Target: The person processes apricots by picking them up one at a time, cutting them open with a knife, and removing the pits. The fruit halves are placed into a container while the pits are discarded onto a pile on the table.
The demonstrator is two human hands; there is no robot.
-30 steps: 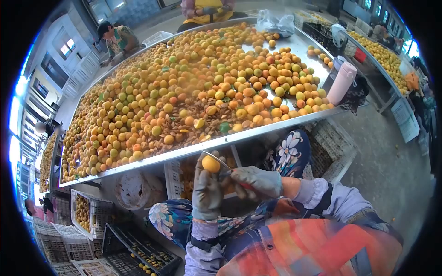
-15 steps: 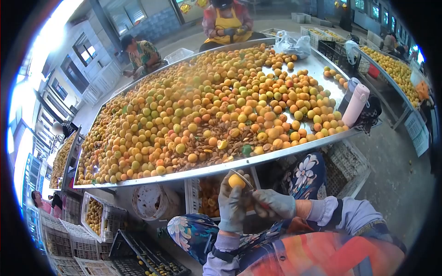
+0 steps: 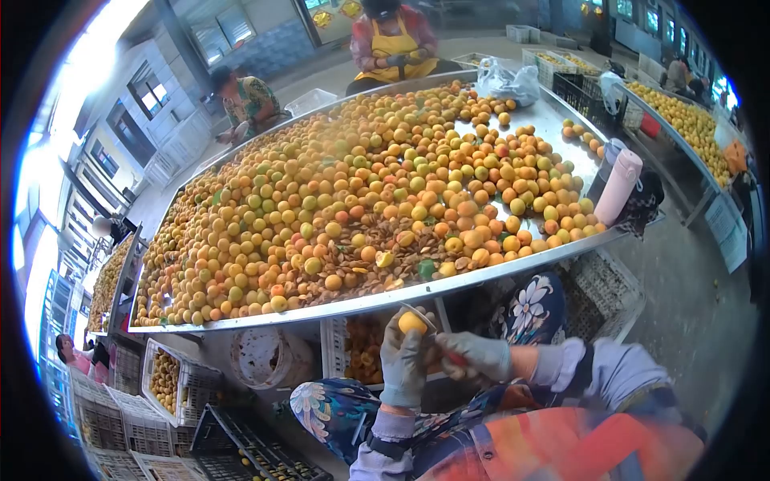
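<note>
My gloved left hand (image 3: 403, 367) is closed around a yellow-orange apricot (image 3: 412, 323), held up just below the table's front edge. In my gloved right hand (image 3: 481, 356) is a small knife (image 3: 420, 312) with a reddish handle mostly covered by the fingers. Its thin blade lies against the top of the apricot; how deep it sits cannot be made out. Both hands are over my lap, above a crate of apricot pieces (image 3: 362, 353). Beyond them a metal-rimmed table (image 3: 361, 301) bears a wide heap of apricots (image 3: 321, 192), with brown pits (image 3: 361, 268) near the front.
A pink bottle (image 3: 619, 187) and a plastic bag (image 3: 508, 82) stand on the table's right side. A stained white bucket (image 3: 269, 357) and a crate of apricots (image 3: 183, 385) are at lower left. Across the table sits a person in a yellow apron (image 3: 399, 52).
The knife blade has shifted around the top of the apricot and shows less of its length. My right hand has moved slightly left, while the left hand still holds the fruit.
</note>
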